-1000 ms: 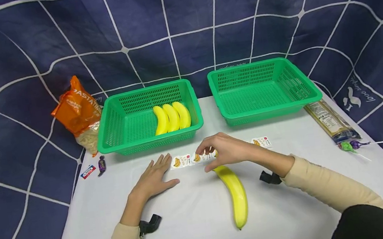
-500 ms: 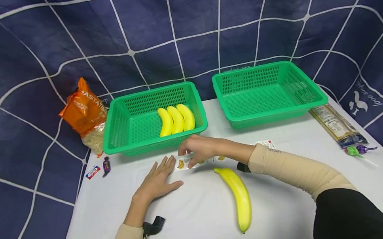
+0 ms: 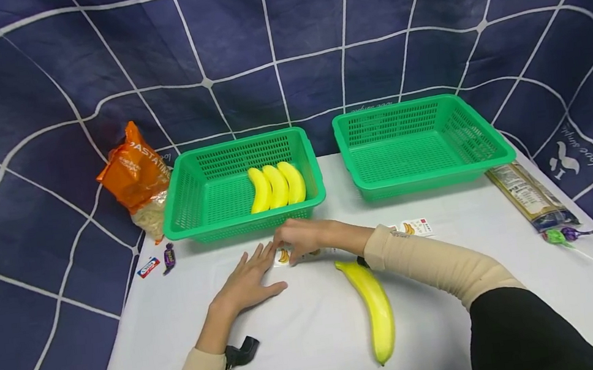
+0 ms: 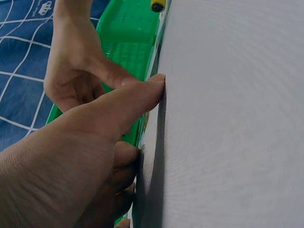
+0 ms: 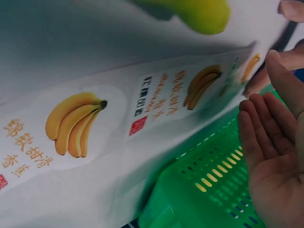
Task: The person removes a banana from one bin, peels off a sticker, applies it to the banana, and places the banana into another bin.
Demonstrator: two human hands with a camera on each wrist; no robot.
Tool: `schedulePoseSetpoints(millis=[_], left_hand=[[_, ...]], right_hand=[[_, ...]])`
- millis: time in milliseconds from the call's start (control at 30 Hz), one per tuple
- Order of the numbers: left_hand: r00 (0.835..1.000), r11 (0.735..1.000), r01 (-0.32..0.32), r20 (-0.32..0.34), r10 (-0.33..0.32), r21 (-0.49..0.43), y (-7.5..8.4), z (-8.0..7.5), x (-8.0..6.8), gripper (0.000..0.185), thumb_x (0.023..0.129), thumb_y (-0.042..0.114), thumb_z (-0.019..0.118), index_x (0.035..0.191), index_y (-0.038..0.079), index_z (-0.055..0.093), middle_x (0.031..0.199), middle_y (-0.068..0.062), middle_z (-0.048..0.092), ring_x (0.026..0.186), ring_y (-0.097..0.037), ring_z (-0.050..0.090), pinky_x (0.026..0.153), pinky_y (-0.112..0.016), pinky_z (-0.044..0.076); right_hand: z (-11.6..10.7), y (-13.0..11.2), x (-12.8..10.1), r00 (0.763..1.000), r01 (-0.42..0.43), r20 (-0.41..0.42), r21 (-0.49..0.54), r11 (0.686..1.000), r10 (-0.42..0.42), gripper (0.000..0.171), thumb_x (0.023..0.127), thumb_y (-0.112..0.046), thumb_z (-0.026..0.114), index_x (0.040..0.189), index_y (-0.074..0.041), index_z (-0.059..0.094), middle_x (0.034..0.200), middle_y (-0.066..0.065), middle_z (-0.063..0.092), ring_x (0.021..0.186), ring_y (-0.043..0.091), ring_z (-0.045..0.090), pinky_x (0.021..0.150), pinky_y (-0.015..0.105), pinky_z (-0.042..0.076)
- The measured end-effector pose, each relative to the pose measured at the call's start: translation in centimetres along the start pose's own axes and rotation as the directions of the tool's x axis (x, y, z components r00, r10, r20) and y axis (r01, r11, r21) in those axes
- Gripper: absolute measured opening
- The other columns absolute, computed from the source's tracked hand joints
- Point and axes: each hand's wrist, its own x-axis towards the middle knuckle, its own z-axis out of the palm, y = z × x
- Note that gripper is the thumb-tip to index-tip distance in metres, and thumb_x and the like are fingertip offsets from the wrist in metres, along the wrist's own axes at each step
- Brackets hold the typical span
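A person works a strip of banana stickers (image 3: 305, 252) on a white table (image 3: 294, 346). Right hand (image 3: 300, 237) reaches across the body w/ the forearm low over the cloth, fingers curled down onto the strip's near-left end, apparently pinching at 1 label there. The exact fingertip contact is hidden in the head view. The right wrist view shows the strip (image 5: 142, 109) lying flat, w/ at least 2 printed labels in a row. Left hand (image 3: 247, 280) lies palm-down just left of the right hand, fingers straight and spread, tips touching the strip's end as if pinning it. In the left wrist view the thumb (image 4: 128, 102) presses flat to the cloth.

Step in hand, by the look of it: lifting 1 sticker off its backing. Next move likely calls for a clean fingernail peel while the left hand keeps the strip from sliding, then a carry to the loose banana (image 3: 375, 305), which lies just below and right of the right hand, under the forearm.

Beyond both hands sits a green basket (image 3: 182, 205) holding 3 bananas (image 3: 277, 186). A 2nd green basket (image 3: 425, 144) stands to its right.
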Motion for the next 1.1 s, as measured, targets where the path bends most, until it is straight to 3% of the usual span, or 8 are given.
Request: schedulePoseSetpoints(millis=[233, 1100], left_hand=[[1.0, 1.0, -0.001, 0.02, 0.001, -0.021, 0.1, 0.1, -0.1, 0.091, 0.087, 0.058, 0.062, 0.155, 0.011, 0.023, 0.162, -0.004, 0.02, 0.152, -0.026, 0.014, 0.124, -0.052, 0.009], [0.999, 0.999, 0.036, 0.022, -0.035, -0.007, 0.3, -0.4, 0.0, 0.096, 0.086, 0.058, 0.064, 0.156, 0.012, 0.017, 0.163, -0.004, 0.018, 0.152, -0.024, 0.015, 0.123, -0.052, 0.01]], right_hand=[[0.6, 0.6, 0.7, 1.0, -0.003, 0.019, -0.043, 0.999, 0.004, 0.054, 0.076, -0.028, 0.084, 0.124, -0.009, 0.066, 0.117, 0.0, 0.069, 0.105, 0.012, 0.064, 0.091, 0.022, 0.052], [1.3, 1.6, 2.4, 0.999, 0.015, -0.048, -0.016, 1.0, -0.016, 0.05, 0.073, -0.025, 0.085, 0.116, -0.006, 0.069, 0.109, 0.001, 0.071, 0.097, 0.01, 0.064, 0.088, 0.021, 0.053]])
